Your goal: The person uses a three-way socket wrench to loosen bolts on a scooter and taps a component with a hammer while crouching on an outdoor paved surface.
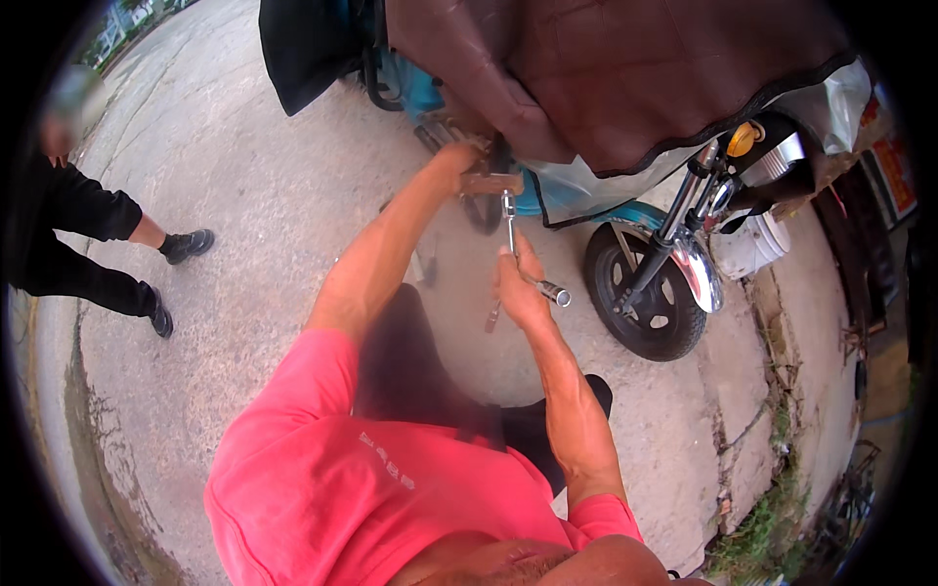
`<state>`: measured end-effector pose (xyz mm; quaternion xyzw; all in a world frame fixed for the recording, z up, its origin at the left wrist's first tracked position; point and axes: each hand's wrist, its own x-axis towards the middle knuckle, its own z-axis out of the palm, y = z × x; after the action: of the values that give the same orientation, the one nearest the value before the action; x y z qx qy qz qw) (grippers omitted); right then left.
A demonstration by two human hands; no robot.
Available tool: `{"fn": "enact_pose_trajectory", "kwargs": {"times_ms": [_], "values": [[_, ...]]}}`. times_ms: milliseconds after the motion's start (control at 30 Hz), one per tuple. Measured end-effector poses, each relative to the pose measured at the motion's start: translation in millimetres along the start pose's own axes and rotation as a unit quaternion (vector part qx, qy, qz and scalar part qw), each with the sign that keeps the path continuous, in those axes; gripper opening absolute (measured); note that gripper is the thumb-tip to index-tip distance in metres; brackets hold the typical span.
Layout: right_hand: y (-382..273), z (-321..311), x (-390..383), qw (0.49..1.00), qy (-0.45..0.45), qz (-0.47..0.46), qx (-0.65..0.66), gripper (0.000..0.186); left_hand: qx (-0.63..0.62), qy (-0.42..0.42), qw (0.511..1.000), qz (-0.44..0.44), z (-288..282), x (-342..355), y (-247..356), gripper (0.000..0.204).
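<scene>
Pavement [249, 176] spreads leftward; right hand [522, 281] clasps wrench [509, 207], left hand [459, 160] (grip unclear) beside vehicle [531, 198].

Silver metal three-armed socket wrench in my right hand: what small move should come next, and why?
Perhaps check the seating of the silver metal three-armed socket wrench before turning it: your right hand grips it, and its upper end overlaps the brown bar-shaped piece in view, but whether they touch isn't clear. Your left hand is near that piece.
</scene>
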<state>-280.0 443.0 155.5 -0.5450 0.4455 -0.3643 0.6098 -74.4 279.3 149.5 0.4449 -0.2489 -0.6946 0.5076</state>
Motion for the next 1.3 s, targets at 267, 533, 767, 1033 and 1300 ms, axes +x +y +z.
{"fn": "enact_pose_trajectory", "kwargs": {"times_ms": [267,533,767,1033,1300], "values": [[5,45,-8,0.979,0.023,0.017,0.204,0.044,0.39,0.041,0.899,0.194,-94,90,-24,0.026],[28,49,5,0.81,-0.011,0.024,0.586,0.042,0.393,0.129,0.886,0.207,-77,124,-15,0.025],[28,40,8,0.812,0.025,0.005,0.584,0.041,0.243,0.108,0.961,0.075,-20,82,-9,0.024],[45,40,10,0.647,-0.087,0.006,0.757,0.039,0.163,0.135,0.975,0.064,-15,65,-12,0.024],[40,43,5,0.745,-0.039,0.025,0.665,0.041,0.196,0.12,0.971,0.061,-19,45,-1,0.022]]}}
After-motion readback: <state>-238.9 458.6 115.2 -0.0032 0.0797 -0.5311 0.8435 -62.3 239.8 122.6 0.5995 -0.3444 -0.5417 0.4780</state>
